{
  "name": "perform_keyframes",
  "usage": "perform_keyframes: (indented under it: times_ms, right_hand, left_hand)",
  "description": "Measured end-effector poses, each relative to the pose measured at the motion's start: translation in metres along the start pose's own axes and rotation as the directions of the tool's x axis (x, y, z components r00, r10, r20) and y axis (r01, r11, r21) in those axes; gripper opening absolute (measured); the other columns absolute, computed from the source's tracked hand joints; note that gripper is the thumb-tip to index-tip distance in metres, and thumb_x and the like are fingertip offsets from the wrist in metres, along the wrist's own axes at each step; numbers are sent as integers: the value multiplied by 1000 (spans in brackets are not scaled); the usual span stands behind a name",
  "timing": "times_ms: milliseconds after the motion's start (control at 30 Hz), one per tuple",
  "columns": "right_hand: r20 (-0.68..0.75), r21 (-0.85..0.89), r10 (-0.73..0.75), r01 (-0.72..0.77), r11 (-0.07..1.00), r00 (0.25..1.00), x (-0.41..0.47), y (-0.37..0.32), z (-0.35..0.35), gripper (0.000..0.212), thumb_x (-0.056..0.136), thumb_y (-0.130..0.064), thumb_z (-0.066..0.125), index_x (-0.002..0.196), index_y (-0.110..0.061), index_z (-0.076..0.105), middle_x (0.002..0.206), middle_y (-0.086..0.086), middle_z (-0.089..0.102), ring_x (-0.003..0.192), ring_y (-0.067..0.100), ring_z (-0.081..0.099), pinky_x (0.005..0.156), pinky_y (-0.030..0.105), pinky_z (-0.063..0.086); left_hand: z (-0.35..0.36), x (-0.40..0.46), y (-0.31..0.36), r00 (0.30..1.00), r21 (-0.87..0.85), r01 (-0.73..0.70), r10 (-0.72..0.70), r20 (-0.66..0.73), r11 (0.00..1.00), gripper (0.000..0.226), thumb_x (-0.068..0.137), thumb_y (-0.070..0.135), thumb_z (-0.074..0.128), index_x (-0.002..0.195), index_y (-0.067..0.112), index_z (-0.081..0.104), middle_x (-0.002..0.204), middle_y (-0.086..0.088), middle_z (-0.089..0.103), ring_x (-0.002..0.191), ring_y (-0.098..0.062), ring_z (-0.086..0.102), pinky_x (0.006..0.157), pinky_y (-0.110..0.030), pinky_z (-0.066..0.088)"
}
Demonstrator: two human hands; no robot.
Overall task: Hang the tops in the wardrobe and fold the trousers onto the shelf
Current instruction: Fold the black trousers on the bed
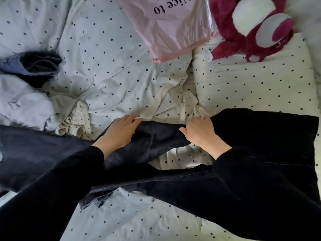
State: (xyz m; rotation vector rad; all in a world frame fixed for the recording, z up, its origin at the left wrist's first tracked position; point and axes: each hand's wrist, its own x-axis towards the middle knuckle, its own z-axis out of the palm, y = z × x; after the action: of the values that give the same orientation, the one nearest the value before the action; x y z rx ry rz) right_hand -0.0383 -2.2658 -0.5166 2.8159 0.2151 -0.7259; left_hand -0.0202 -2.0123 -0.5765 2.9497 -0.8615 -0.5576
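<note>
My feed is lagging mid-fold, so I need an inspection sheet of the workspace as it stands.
Surface: bed with dotted sheet, rumpled.
Job's things: dark trousers spread across the bed; heap of clothes at left.
Clutter: pink bag, plush toy.
Grippers: left hand flat on the trousers; right hand, fingers curled round their edge.
Cables: nothing seen.
Surroundings: wardrobe and shelf not in view.

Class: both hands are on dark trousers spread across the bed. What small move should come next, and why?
Probably smooth the trousers flat first: the left hand lies flat on them, the right hand grips an edge, and the cloth is bunched with bedding showing through.
</note>
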Motion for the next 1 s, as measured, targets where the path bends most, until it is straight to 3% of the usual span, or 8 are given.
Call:
perform_keyframes:
  times_ms: [67, 133, 267, 433, 567, 767, 900, 1000]
  right_hand:
    - [19, -11, -4, 4, 1000, 1000, 7, -4, 7, 45, 95, -45, 47, 122, -9, 47, 114, 7, 60, 110, 27, 54, 93, 41, 36]
    - [12, 11, -3, 3, 1000, 1000, 10, -7, 11, 50, 93, -38, 54, 131, -10, 39, 122, 7, 56, 117, 28, 49, 95, 42, 35]
    - [-47, -8, -65, 65, 998, 997, 0, -16, 9, 27, 94, -22, 52, 119, -11, 53, 113, 7, 58, 106, 26, 54, 85, 34, 37]
    - [-283, 49, 24, -10, 999, 959, -21, -12, -28, 27, 95, -27, 53, 113, -7, 53, 98, 5, 60, 83, 23, 62, 55, 28, 33]
    - [-443, 236, 216, -120, 964, 870, -33, -10, -77, 32, 72, -23, 81, 78, -3, 58, 60, 7, 54, 39, 23, 54, 43, 16, 1]
    - [-526, 456, 444, -201, 867, 725, -50, 17, -140, 29, 77, -11, 76, 90, 3, 54, 71, 15, 57, 48, 29, 57, 42, 24, 22]
    - [-618, 351, 366, -173, 920, 696, -66, 11, -117, 33, 75, -15, 78, 90, 0, 53, 68, 9, 54, 44, 23, 52, 39, 18, 6]
    - [-335, 231, 183, -108, 967, 924, -72, -9, -78, 35, 98, -28, 45, 124, -5, 41, 103, 8, 59, 86, 25, 62, 52, 30, 36]
  left_hand:
    - [2, 10, -4, 986, 59, 66, -75, 150, 996, 67, 91, 18, 56, 147, 19, 20, 148, -4, 29, 131, -26, 35, 105, -40, 29]
    - [4, 11, -7, 982, 94, 92, -106, 157, 991, 57, 90, 18, 56, 141, 18, 30, 141, -3, 37, 129, -23, 36, 106, -39, 25]
    - [-1, -4, -13, 988, -20, 92, -89, 124, 996, 26, 89, 5, 50, 113, 14, 56, 116, -4, 53, 108, -22, 49, 83, -28, 36]
    - [-53, -31, -23, 930, -261, 180, -250, -269, 948, 18, 74, -15, 52, 86, -2, 59, 87, -19, 53, 70, -37, 55, 49, -39, 41]
    - [-138, -39, -28, 813, -185, 161, -237, -531, 969, 22, 67, -16, 60, 84, -3, 57, 85, -22, 53, 57, -37, 55, 39, -32, 36]
    - [-242, -31, -16, 552, 142, 239, -14, -834, 961, 24, 60, -5, 58, 81, 8, 54, 81, -8, 61, 52, -25, 53, 43, -23, 24]
    - [-197, -54, -21, 622, 154, 155, 25, -783, 976, 34, 58, -13, 62, 86, 5, 54, 76, -11, 57, 56, -28, 56, 39, -27, 35]
    - [-138, -86, -14, 802, 120, 93, -3, -597, 988, 32, 67, -9, 57, 93, 7, 49, 76, -10, 58, 59, -29, 59, 37, -30, 39]
